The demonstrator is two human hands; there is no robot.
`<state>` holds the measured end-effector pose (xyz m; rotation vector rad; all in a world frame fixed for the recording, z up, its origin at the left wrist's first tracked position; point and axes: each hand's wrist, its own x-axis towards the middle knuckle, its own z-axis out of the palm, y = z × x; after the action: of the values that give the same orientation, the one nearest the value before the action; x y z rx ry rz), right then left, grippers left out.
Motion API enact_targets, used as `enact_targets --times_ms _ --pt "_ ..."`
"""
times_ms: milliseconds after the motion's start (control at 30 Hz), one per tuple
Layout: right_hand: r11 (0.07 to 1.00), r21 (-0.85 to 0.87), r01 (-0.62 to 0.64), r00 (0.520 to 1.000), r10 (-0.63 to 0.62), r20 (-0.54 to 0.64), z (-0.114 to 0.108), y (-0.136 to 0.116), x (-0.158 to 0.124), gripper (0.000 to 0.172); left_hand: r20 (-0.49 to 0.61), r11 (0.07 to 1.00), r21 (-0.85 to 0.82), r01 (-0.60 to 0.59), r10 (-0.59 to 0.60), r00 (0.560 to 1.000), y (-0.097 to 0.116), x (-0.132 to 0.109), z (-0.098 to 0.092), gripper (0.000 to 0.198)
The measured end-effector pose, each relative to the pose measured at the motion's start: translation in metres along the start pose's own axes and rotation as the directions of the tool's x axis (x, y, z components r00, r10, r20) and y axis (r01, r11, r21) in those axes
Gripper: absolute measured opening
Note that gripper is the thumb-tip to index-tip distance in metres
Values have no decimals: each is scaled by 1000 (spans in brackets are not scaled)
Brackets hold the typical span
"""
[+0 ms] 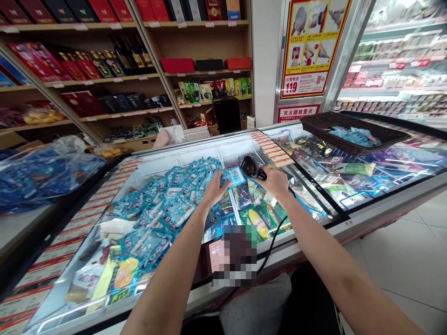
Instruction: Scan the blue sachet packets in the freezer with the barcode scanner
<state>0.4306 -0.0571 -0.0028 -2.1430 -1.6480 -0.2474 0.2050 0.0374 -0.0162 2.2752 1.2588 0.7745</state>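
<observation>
My left hand [215,187] pinches a small blue packet [233,176] by its left end, and a white printed label shows on its face. Close to its right, my right hand [275,180] is wrapped round the handle of a black handheld barcode scanner [250,166]. The scanner's head is beside the packet's right end; I cannot tell whether they touch. A black cable [275,235] hangs from the scanner toward my lap. Many more blue packets [178,209] lie heaped to the left of my left hand, on the glass-topped freezer.
A dark tray [359,149] with several blue packets stands at the right on the chest freezer [352,218]. Blue plastic-wrapped goods [45,177] lie at far left. Shelves [206,72] stand behind. A partly blurred device [216,256] is at the freezer's near edge.
</observation>
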Motion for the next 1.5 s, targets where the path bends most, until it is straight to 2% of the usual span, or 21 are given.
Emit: enact_targets --times_ms 200,367,567,1000,1500 --pt "995 -4 100 995 -100 -3 0 0 -3 38 44 1000 -12 20 -20 999 1 0 -1 54" --pt "990 3 140 990 -140 4 -1 0 -5 36 -30 1000 26 9 -8 1000 2 -1 -1 51" --pt "972 26 233 972 -234 38 -6 -2 -9 36 -45 999 45 -4 6 999 3 -3 -1 48" --pt "968 43 247 968 -249 36 -5 -3 -9 34 -101 998 55 15 -9 995 7 -3 0 45" --pt "959 73 274 961 -276 14 -3 -1 -9 35 -94 999 43 3 1 996 3 -2 1 44"
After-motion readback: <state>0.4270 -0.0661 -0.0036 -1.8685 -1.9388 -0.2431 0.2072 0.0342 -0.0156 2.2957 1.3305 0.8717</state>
